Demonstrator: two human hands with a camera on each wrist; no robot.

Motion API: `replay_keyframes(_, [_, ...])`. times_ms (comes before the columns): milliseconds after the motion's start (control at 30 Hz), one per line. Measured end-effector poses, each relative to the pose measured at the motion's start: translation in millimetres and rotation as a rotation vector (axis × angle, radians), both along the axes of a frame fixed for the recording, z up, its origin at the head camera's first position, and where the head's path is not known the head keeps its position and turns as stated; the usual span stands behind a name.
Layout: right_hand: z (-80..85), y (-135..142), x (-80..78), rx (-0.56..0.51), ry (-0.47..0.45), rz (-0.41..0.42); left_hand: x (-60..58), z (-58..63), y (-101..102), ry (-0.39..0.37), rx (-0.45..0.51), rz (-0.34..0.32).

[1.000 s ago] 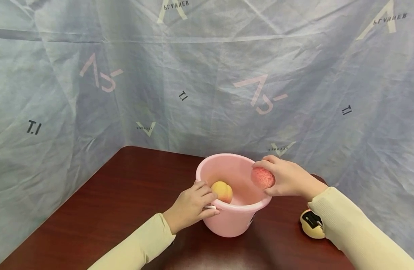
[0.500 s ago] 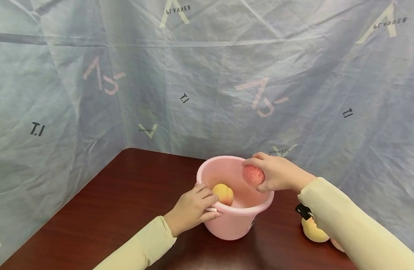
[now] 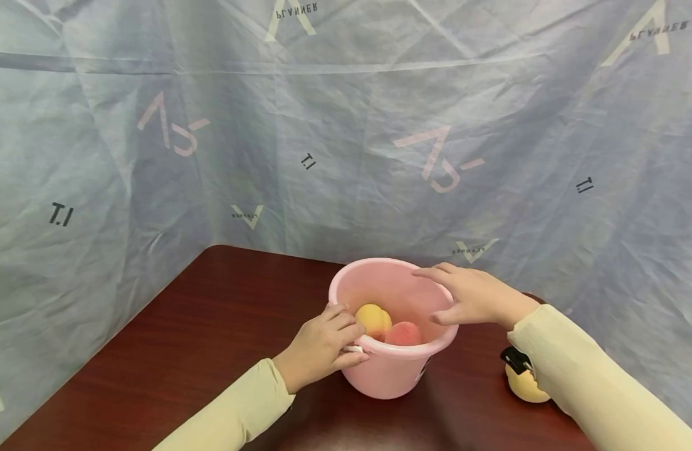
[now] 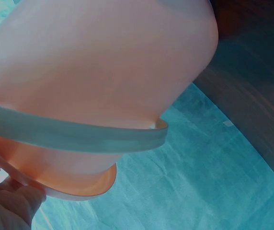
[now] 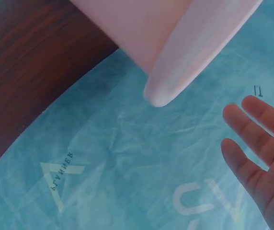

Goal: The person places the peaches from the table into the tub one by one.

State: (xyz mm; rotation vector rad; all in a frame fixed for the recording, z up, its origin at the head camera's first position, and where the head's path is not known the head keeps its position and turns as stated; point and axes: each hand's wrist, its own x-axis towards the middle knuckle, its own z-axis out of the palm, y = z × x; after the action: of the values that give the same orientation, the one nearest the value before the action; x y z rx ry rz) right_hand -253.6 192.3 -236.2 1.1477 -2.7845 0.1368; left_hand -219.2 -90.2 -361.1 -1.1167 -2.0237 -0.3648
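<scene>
A pink plastic bucket (image 3: 380,376) stands on the table. My left hand (image 3: 323,338) grips its near left rim, fingers over the edge and thumb outside; part of that hand (image 4: 12,203) also shows at the rim in the left wrist view. Inside the bucket lie a yellow peach (image 3: 371,319) and a pinkish-red round fruit (image 3: 403,334), side by side. Over the far right of the rim is my right hand (image 3: 476,294), fingers spread and holding nothing. The right wrist view shows its straight, parted fingers (image 5: 247,124).
A yellow round fruit (image 3: 528,383) sits on the dark red-brown table (image 3: 210,326), partly hidden by the right sleeve and the black wrist device (image 3: 516,360). A pale band-like handle (image 4: 79,136) runs across the bucket's outside. Grey printed cloth (image 3: 346,156) hangs behind the table.
The right hand carried the pinkish-red fruit leftward over the bucket and let go of it. The fruit now lies beside the yellow peach. The left hand has kept its grip on the rim.
</scene>
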Motion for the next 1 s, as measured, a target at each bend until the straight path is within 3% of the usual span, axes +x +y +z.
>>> replay_keyframes(367, [-9.7,13.9,4.5,-0.006,0.026,-0.049,0.1,-1.0,0.7,-0.004,0.002,0.001])
replay_keyframes(1000, [-5.8,29.0,15.0,-0.005,0.014,-0.085,-0.8,-2.9,1.1,0.014,0.025,0.009])
